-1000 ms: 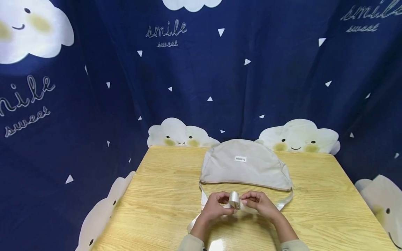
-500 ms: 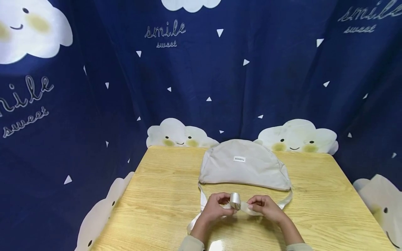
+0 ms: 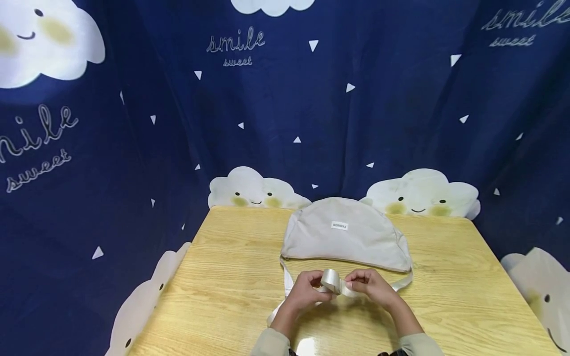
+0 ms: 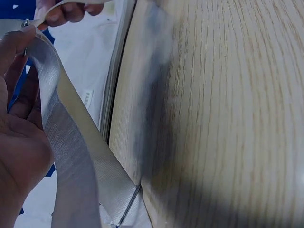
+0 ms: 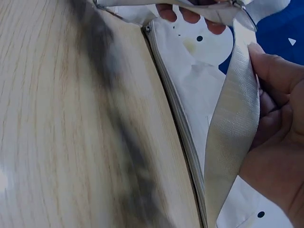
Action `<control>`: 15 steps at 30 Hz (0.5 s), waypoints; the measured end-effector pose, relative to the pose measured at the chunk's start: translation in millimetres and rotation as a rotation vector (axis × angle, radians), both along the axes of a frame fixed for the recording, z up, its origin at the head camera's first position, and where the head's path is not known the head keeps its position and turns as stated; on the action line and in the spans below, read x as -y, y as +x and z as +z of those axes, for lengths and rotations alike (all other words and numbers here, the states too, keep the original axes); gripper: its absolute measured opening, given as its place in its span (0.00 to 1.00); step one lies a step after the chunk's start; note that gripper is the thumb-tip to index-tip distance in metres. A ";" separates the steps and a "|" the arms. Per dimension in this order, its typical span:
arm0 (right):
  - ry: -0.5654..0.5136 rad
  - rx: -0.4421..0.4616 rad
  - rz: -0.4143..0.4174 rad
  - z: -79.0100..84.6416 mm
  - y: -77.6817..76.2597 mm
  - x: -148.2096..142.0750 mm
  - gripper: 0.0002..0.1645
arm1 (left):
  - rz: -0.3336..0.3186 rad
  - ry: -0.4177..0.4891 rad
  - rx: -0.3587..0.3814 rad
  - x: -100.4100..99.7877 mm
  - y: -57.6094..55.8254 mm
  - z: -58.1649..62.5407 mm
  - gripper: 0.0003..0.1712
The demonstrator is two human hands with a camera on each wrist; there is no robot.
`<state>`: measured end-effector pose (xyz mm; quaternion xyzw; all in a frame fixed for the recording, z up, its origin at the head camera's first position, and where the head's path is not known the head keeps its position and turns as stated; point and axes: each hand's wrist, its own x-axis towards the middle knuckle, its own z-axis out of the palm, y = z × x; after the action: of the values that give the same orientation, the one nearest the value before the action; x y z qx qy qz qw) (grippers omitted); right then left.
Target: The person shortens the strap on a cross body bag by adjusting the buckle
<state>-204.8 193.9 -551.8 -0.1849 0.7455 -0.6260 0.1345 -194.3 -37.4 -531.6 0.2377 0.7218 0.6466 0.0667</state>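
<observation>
A light beige shoulder bag (image 3: pixel 347 240) lies on the table, its zipped edge towards me. Its woven strap (image 5: pixel 232 109) is raised in front of the bag, with a small loop of it standing up between the hands. My left hand (image 3: pixel 305 291) pinches the strap beside a thin metal slider buckle (image 4: pixel 26 35). Close by on the other side, my right hand (image 3: pixel 376 289) holds the strap between thumb and fingers, near the same buckle. A second metal ring (image 4: pixel 128 204) joins the strap lower down in the left wrist view. Fingers partly hide the buckle.
The wooden table (image 3: pixel 240 257) reaches out on both sides of the bag. Behind it and at the sides hangs a dark blue curtain (image 3: pixel 276 113) with cloud prints. A zip (image 5: pixel 175 109) runs along the bag's near edge.
My right hand moved out to the right with the strap, then came back a little towards the buckle. The strap loop now leans more to the left. The bag stays in place.
</observation>
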 end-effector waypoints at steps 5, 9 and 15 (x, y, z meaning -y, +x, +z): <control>-0.017 0.003 0.010 0.7 -1.6 3.8 0.13 | 0.000 -0.004 -0.009 -2.9 0.8 -1.4 0.18; -0.014 0.003 0.004 -0.2 0.7 4.4 0.13 | 0.008 -0.005 -0.017 -4.2 2.9 -2.4 0.17; -0.007 -0.014 -0.018 3.7 6.5 -1.4 0.14 | 0.025 0.003 -0.021 -8.6 -8.7 -29.6 0.19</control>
<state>-198.3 195.4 -548.1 -0.1831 0.7460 -0.6284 0.1230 -203.0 -28.8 -561.2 0.2353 0.7244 0.6460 0.0507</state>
